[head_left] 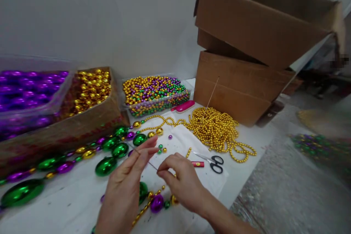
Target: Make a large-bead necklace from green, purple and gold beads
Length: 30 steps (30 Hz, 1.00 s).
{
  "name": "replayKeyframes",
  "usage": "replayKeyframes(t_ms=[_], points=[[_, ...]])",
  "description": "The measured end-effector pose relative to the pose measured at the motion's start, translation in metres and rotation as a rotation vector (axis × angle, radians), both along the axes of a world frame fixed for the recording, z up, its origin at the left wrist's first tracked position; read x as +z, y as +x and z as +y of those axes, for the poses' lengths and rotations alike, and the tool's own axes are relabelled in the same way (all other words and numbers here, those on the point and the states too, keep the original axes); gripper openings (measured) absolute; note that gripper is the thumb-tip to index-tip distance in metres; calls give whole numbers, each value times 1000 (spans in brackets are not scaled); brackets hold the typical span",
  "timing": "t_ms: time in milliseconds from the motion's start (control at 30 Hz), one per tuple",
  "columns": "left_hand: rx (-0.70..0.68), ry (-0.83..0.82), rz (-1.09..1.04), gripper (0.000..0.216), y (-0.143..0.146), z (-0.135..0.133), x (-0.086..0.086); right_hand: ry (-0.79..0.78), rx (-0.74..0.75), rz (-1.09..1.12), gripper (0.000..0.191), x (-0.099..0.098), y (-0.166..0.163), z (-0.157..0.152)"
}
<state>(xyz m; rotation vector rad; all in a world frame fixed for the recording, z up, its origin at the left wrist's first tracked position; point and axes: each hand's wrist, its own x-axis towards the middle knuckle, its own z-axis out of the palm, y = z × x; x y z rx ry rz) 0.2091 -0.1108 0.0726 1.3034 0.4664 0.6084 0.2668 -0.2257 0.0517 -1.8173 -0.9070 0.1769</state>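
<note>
A thin dark cord (153, 166) runs between my hands above the white table. My left hand (123, 181) has its fingers nearly straight, with the cord between thumb and fingers. The fingertips of my right hand (182, 179) pinch the cord's other part. Below and between the hands lies a bead strand with a purple ball (157, 203), a green ball (143, 192) and small gold beads, partly hidden by my left hand. Small loose beads (160, 149) rest just beyond my fingers. Scissors with black handles (216, 164) and a red piece (197, 164) lie right of my right hand.
A gold bead heap (215, 128) sits before stacked cardboard boxes (233, 84). Behind are a tub of mixed beads (157, 95), a carton of gold beads (93, 87) and purple balls (30, 87). A large-bead garland (106, 166) stretches left. A pink tool (185, 106) lies near the tub.
</note>
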Motion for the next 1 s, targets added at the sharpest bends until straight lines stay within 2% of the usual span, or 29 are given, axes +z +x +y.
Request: replayKeyframes(t_ms=[133, 200, 300, 333, 500, 567, 667, 767, 833, 900, 1000], points=[[0, -102, -78, 23, -5, -2, 1, 226, 166, 638, 10, -17, 4, 5], [-2, -121, -80, 27, -10, 0, 1, 282, 195, 800, 14, -16, 9, 4], [2, 3, 32, 32, -23, 11, -5, 369, 93, 761, 16, 0, 23, -4], [2, 86, 93, 32, -28, 16, -9, 424, 48, 734, 15, 7, 30, -8], [-100, 513, 373, 39, -57, 41, -40, 549, 28, 585, 9, 33, 58, -20], [-167, 596, 418, 46, -63, 43, -54, 580, 29, 591, 8, 38, 62, -19], [-210, 602, 429, 51, -66, 39, -70, 617, -5, 601, 8, 42, 64, -15], [-167, 603, 427, 50, -70, 34, -79, 660, -73, 585, 10, 42, 65, -13], [-123, 681, 455, 50, -74, 36, -85, 677, -110, 587, 11, 38, 67, -15], [-69, 774, 487, 49, -79, 42, -89, 678, -142, 593, 11, 29, 68, -18], [25, 847, 571, 46, -86, 52, -93, 643, -195, 604, 12, 5, 67, -22]])
